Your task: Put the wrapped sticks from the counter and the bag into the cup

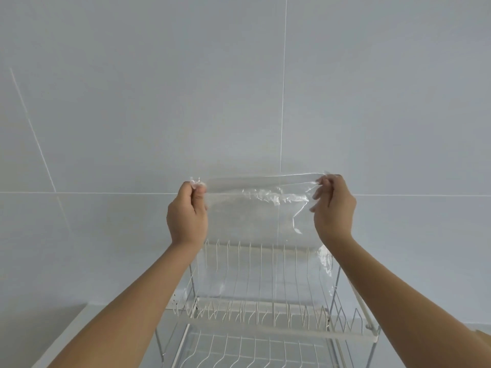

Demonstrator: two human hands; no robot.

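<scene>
A clear plastic bag [255,224] hangs in the air in front of the tiled wall, stretched wide by its top edge. My left hand [187,213] pinches the bag's upper left corner. My right hand [333,208] pinches the upper right corner. The bag looks see-through and I make out no wrapped sticks inside it. No cup and no sticks show in this view.
A white wire dish rack [265,314] with two tiers stands on the pale counter [71,333] right below the bag. A grey tiled wall [239,88] fills the upper part of the view. A small brown corner [483,337] shows at the right edge.
</scene>
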